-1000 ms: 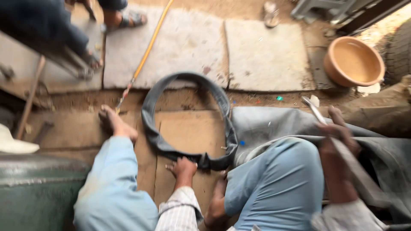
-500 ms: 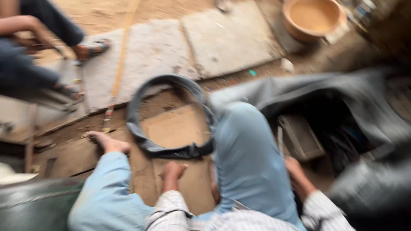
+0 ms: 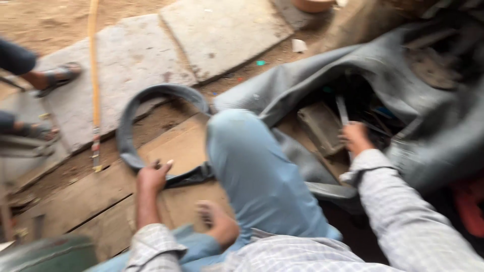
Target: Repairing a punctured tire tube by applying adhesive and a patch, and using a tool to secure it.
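The left hand presses spread fingers on the black rubber tube while the right hand grips a metal tool.

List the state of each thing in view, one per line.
Left hand: pressed on the tube.
Tube: limp loop, flat on the boards.
Right hand: inside the grey bag, gripping a flat metal tool.
Tool: upright.
Bag: open.
Hose: lying straight.

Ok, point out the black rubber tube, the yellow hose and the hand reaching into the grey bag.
black rubber tube (image 3: 132, 108), head view, on the upper left curve of the loop.
yellow hose (image 3: 93, 55), head view, midway along its length.
right hand (image 3: 355, 137), head view, on the back of the hand.
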